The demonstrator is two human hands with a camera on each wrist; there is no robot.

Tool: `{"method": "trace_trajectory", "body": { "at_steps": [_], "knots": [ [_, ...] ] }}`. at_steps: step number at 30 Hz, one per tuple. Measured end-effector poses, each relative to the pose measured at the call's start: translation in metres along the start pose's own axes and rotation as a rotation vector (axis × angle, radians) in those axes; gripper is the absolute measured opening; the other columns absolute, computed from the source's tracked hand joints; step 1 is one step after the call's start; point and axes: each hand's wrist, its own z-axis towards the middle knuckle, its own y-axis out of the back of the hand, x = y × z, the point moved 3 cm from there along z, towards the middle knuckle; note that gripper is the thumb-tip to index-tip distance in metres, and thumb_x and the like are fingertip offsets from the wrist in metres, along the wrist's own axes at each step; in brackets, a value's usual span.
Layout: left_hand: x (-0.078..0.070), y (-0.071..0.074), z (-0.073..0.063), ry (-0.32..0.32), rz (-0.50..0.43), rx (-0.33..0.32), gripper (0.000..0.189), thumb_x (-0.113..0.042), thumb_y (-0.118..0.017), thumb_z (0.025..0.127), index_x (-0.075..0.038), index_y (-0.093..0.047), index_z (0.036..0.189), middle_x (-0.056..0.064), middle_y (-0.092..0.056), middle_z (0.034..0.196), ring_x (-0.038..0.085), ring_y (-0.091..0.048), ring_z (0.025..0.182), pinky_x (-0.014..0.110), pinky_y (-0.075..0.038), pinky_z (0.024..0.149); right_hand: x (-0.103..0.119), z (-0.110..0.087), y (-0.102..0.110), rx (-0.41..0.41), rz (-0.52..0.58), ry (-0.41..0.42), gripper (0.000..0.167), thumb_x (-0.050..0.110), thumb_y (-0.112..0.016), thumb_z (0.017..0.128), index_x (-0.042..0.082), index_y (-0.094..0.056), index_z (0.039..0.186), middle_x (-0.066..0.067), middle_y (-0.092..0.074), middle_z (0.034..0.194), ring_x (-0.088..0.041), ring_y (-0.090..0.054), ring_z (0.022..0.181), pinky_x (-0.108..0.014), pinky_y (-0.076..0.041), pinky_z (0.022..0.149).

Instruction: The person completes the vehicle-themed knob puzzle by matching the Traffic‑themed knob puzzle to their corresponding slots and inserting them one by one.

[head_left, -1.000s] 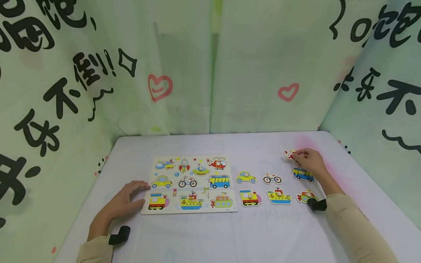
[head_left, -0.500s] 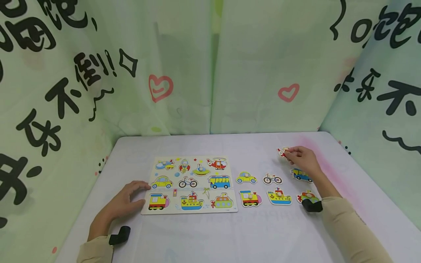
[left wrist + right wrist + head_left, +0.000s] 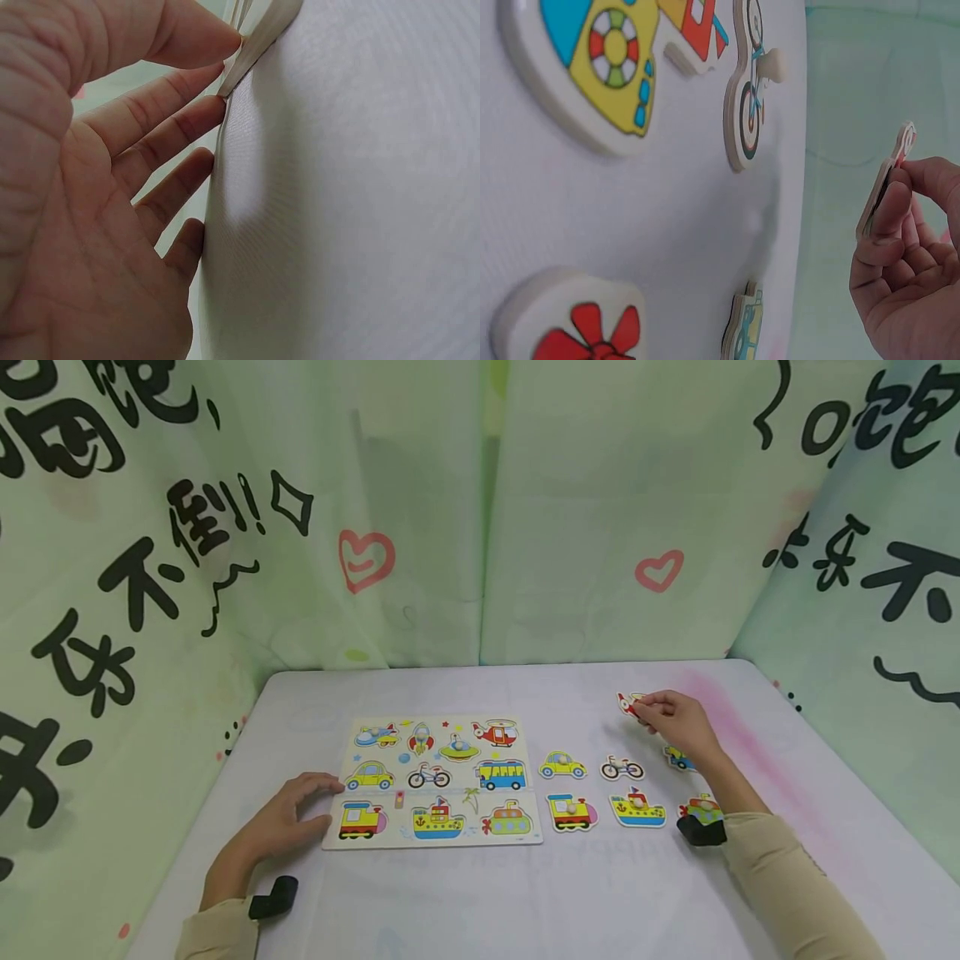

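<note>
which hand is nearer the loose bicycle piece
Right. The right hand hovers right of and beyond the bicycle piece; the left hand is well left, across the puzzle board.

Left cloth (image 3: 172, 710): black Chinese "不" (image 3: 138, 593), "!!" (image 3: 248, 497) and a four-pointed star (image 3: 292, 503)
Right cloth (image 3: 825, 635): another "不"; edge characters cut off
Back cloth (image 3: 570, 485): two red outlined hearts (image 3: 362, 564)

Left hand (image 3: 288, 814) spread, right hand (image 3: 681, 720) pinching
</note>
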Motion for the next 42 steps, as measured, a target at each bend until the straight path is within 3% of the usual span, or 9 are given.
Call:
{"method": "trace_trajectory", "body": {
  "at_steps": [12,23,34,42],
  "knots": [
    [0.0,0.0,0.001,-0.002,0.006,0.006,0.041,-0.006,-0.072,0.087,-0.013,-0.065,0.126,0.017,-0.054,0.142,0.044,-0.042,0.136,0.068,-0.034,0.113,0.018,-0.004,-0.018,0.047,0.022,-0.006,0.041,0.038,-0.065,0.1,0.001,-0.064,0.118,-0.02,-0.07,0.094,-0.021,-0.062,0.079,-0.025,-0.049,0.07],
    [0.0,0.002,0.001,-0.049,0.013,-0.007,0.039,-0.006,-0.072,0.086,-0.013,-0.066,0.124,0.017,-0.056,0.139,0.044,-0.045,0.134,0.068,-0.035,0.112,0.035,-0.007,-0.037,0.095,0.083,0.018,0.035,0.033,-0.067,0.1,0.001,-0.065,0.114,-0.017,-0.07,0.092,-0.021,-0.059,0.078,-0.024,-0.048,0.067],
    [0.003,-0.001,0.0,-0.009,0.015,-0.002,0.039,-0.005,-0.072,0.087,-0.013,-0.066,0.125,0.017,-0.054,0.142,0.044,-0.043,0.136,0.068,-0.033,0.113,0.053,-0.008,-0.06,0.128,0.1,0.035,0.028,0.027,-0.069,0.099,0.002,-0.066,0.111,-0.017,-0.071,0.092,-0.022,-0.059,0.076,-0.025,-0.051,0.066],
    [0.003,-0.001,0.001,-0.026,0.01,-0.008,0.039,-0.004,-0.072,0.087,-0.013,-0.066,0.125,0.017,-0.055,0.141,0.044,-0.043,0.136,0.068,-0.033,0.113,0.067,-0.011,-0.076,0.158,0.134,0.035,0.026,0.028,-0.069,0.098,0.005,-0.067,0.11,-0.012,-0.07,0.088,-0.022,-0.058,0.076,-0.028,-0.052,0.068]
  ]
}}
